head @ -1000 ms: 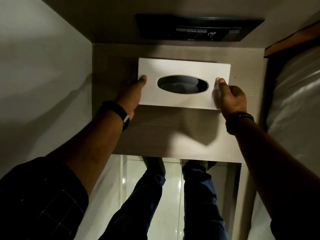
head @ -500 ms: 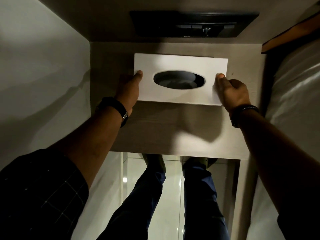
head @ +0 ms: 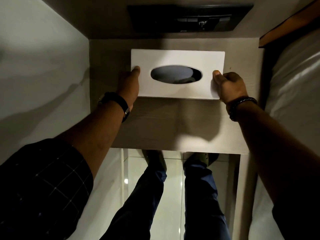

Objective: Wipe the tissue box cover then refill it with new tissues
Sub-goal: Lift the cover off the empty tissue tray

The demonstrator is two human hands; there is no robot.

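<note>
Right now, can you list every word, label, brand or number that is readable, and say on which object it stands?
None can be read.
Tissue box cover: plain white, no print visible.
Black wall panel: small pale marks near its buttons, too small and dark to read.

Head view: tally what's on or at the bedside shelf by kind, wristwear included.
Tissue box cover: 1
Hands on it: 2, left hand and right hand
Wristwear: 2, watch and bracelet
Wall switch panel: 1
Total: 6
</note>
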